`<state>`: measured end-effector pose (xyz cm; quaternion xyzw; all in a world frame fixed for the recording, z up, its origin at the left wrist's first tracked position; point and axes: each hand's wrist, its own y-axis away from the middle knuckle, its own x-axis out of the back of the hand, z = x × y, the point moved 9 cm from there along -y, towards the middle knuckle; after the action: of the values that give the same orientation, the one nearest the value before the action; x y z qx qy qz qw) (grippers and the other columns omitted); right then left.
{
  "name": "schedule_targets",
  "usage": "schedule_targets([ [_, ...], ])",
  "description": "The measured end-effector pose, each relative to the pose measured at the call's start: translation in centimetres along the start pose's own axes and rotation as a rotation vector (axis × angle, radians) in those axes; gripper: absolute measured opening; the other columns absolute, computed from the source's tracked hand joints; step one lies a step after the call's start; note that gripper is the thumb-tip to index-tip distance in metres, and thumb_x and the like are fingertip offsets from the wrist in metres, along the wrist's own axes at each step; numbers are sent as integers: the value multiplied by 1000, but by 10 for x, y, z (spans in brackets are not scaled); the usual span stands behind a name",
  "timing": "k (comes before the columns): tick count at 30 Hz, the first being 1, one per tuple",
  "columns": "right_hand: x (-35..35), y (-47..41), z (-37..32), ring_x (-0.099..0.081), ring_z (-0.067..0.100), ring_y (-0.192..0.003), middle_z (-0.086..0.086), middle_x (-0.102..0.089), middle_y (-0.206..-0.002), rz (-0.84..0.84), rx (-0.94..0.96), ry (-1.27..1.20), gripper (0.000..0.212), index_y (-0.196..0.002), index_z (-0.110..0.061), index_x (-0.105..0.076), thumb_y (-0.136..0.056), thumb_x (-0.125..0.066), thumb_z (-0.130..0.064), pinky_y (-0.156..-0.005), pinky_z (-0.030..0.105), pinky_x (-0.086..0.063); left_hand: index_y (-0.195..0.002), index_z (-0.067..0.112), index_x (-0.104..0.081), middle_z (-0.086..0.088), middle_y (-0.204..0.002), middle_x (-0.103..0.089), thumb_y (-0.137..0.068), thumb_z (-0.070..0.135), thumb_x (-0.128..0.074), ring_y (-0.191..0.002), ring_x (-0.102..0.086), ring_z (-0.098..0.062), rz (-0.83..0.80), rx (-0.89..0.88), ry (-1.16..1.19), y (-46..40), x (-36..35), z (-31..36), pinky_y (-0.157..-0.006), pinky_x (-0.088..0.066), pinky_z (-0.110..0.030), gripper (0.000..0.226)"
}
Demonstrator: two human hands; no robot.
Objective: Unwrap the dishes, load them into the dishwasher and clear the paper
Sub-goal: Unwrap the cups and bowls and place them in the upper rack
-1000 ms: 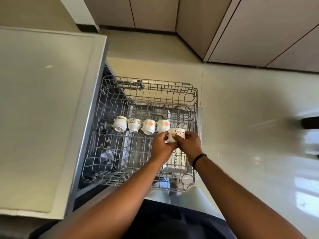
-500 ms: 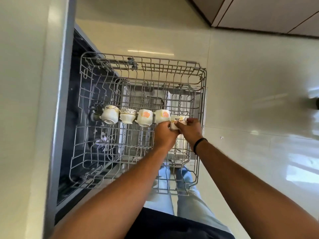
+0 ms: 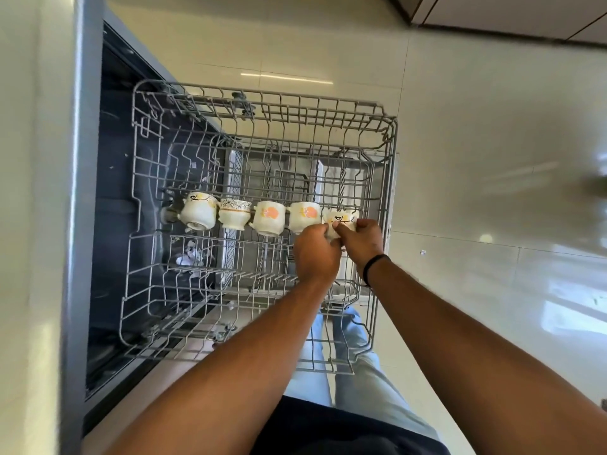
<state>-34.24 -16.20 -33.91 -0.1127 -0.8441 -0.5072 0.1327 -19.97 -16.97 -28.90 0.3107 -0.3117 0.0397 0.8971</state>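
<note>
Head view, looking down on a pulled-out wire dishwasher rack (image 3: 262, 103) beside a pale countertop (image 3: 29, 224). Five cups stand in a single row across the middle of the rack, each tipped on its side or mouth-down: a first cup (image 3: 198, 210) with a dark line motif at the far left, a second cup (image 3: 235, 213) with a patterned gilt band, a third cup (image 3: 269, 217) and a fourth cup (image 3: 303, 215) each bearing an orange flower, and a fifth cup (image 3: 341, 220) with a dark line motif at the right end, next to the rack's right wall. Two hands meet on the fifth cup: the left hand (image 3: 317, 252) pinches it from the left with curled fingers, and the right hand (image 3: 363, 239) grips its right side, thumb on the front; one dark band (image 3: 374, 266) circles the right wrist. The lower half of the fifth cup is hidden behind both hands, so whether it rests on the tines cannot be told. A second rack level shows dimly through the wires. Small pale objects (image 3: 189, 256) lower left in the tub are too indistinct to identify. Two legs in light jeans (image 3: 358, 372) appear below the rack, partly screened by it.
</note>
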Motion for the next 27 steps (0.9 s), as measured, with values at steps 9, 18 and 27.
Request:
schedule_targets([
  [9,4,-11,-3,-62,25,-111,5,-63,-121,-1,33,149,64,-134,-12,-52,-83,-79,-41,-97,38,-51,-71,13,-63,-3,-63,-62,-92,16,-57,-57,-59,-23,-12,36,-115,-9,-14,-1,-48,-42,-32,22],
  [18,-1,-5,-10,-62,26,-118,6,-65,-131,-33,102,215,59,-144,-16,-51,-91,-68,-38,-102,42,-51,-78,13,-68,-2,-69,-67,-96,23,-54,-62,-62,-22,32,0,-175,-8,-10,0,-54,-52,-38,25],
  [27,5,21,-26,-57,29,-125,10,-60,-136,-57,185,299,58,-146,-14,-46,-95,-64,-33,-102,34,-45,-112,13,-74,-6,-98,-77,-94,25,-66,-86,-71,-22,42,-47,-143,3,11,11,-73,-56,-34,23],
])
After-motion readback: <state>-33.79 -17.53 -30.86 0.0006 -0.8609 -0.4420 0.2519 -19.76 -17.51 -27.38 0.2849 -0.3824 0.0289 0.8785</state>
